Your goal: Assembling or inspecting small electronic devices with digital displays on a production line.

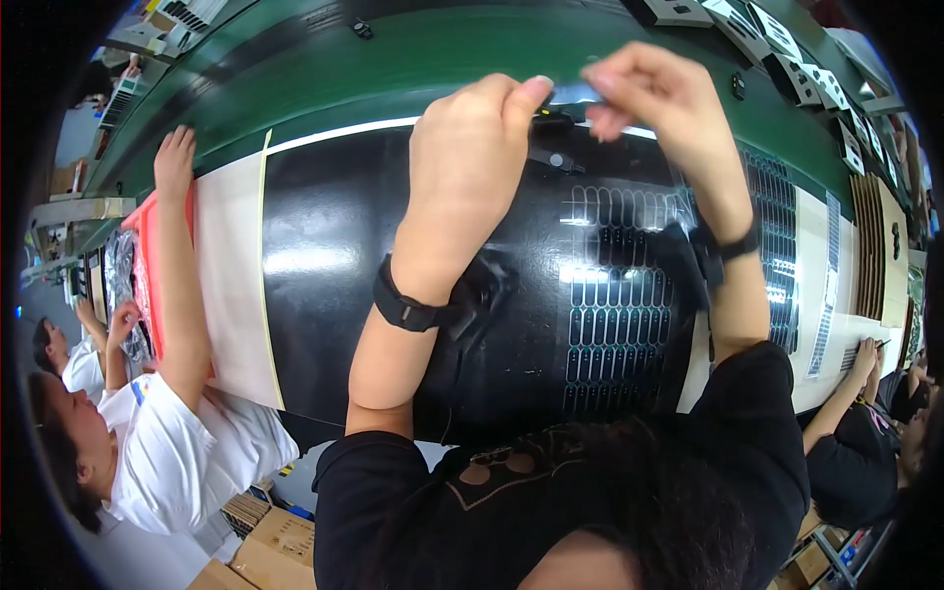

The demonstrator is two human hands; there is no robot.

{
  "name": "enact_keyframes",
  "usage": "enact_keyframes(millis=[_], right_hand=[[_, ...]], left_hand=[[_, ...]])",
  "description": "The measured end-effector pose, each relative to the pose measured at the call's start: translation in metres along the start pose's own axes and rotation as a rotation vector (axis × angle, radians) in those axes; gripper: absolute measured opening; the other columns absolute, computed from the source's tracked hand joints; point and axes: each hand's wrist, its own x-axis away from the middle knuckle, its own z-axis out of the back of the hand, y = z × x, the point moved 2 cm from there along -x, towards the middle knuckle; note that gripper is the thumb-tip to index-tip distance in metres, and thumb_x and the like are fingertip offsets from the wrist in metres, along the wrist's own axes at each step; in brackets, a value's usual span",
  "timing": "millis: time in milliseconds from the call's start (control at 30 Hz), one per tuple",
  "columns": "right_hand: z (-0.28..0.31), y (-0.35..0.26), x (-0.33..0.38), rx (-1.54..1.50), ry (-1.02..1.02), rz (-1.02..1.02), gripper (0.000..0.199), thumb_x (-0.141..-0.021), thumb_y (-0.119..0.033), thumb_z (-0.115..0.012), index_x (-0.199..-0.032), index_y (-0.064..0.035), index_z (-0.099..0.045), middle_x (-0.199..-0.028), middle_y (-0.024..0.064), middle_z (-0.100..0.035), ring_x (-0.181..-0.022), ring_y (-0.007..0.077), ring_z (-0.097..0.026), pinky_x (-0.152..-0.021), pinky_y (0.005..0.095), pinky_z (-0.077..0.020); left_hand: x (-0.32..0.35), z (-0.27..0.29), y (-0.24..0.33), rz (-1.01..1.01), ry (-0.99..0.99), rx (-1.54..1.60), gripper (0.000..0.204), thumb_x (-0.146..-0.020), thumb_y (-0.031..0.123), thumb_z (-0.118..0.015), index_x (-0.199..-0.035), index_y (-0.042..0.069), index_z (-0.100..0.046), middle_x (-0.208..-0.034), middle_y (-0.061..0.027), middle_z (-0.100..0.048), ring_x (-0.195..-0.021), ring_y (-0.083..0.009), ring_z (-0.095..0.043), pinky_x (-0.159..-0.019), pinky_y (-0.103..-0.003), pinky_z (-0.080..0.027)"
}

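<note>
My left hand [474, 138] is closed, thumb on top, around a small black device [553, 117] above the far edge of the black mat [344, 226]. A small bluish clear film [574, 93] stretches from the device toward my right hand [661, 96]. The right fingers are bent in a pinch at the film's end, slightly smeared by motion. Just below the hands, another small black device [558, 160] with a round grey spot lies on the mat. A sheet of clear oblong film stickers [619, 324] lies at the mat's right side, near my right forearm.
Beyond the mat runs a green conveyor belt [324, 98] carrying small black devices [363, 29]. Open white boxes [737, 29] stand at the far right. A co-worker in white [187, 452] reaches in from the left, beside a red tray [147, 265]; another person [855, 442] works at right.
</note>
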Motion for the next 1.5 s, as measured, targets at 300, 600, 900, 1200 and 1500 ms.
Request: enact_keyframes(millis=[300, 600, 900, 1200, 1500], right_hand=[[0.037, 0.051, -0.022, 0.690, 0.252, 0.315, 0.024, -0.075, -0.016, -0.059, -0.093, -0.0019, -0.051, -0.083, 0.0062, -0.054, -0.073, 0.0104, -0.053, -0.063, 0.0235, -0.0430], [0.030, 0.082, 0.031, 0.901, -0.121, -0.044, 0.036, -0.058, -0.011, -0.067, -0.080, -0.0031, -0.041, -0.077, 0.0096, -0.044, -0.069, 0.0228, -0.046, -0.061, 0.0305, -0.0384], [0.025, 0.059, 0.018, 0.999, -0.193, -0.089, 0.033, -0.062, -0.014, -0.066, -0.084, -0.0028, -0.044, -0.077, 0.0099, -0.049, -0.068, 0.0228, -0.049, -0.060, 0.0306, -0.0398], [0.005, 0.070, -0.112, 0.782, -0.269, -0.076, 0.021, -0.072, -0.022, -0.062, -0.083, -0.0048, -0.056, -0.065, 0.0019, -0.052, -0.062, 0.0120, -0.048, -0.055, 0.0242, -0.0382], [-0.025, 0.081, -0.156, 0.725, -0.778, -0.013, 0.025, -0.071, -0.021, -0.065, -0.092, -0.0086, -0.059, -0.066, -0.0013, -0.048, -0.067, 0.0105, -0.044, -0.062, 0.0244, -0.0354]], left_hand=[[0.009, -0.061, -0.015, -0.371, -0.182, -0.246, 0.008, -0.066, 0.006, -0.056, -0.069, -0.001, -0.058, -0.068, -0.0159, -0.056, -0.067, -0.0299, -0.056, -0.063, -0.036, -0.045], [0.030, -0.111, -0.015, -0.323, -0.402, -0.182, 0.007, -0.065, 0.006, -0.058, -0.070, 0.002, -0.056, -0.070, -0.0127, -0.054, -0.073, -0.0281, -0.054, -0.066, -0.036, -0.043], [0.045, -0.047, 0.040, -0.512, -0.226, -0.062, 0.005, -0.066, 0.005, -0.057, -0.065, 0.005, -0.052, -0.064, -0.0052, -0.050, -0.065, -0.0221, -0.051, -0.062, -0.032, -0.036], [0.061, -0.023, 0.062, -0.510, -0.369, -0.192, 0.008, -0.064, 0.006, -0.060, -0.065, 0.009, -0.053, -0.061, -0.0012, -0.044, -0.060, -0.0171, -0.046, -0.060, -0.029, -0.031], [0.061, -0.015, 0.060, -0.503, -0.308, -0.194, 0.008, -0.063, 0.006, -0.060, -0.066, 0.010, -0.053, -0.061, -0.0001, -0.044, -0.060, -0.0159, -0.045, -0.061, -0.028, -0.030]])
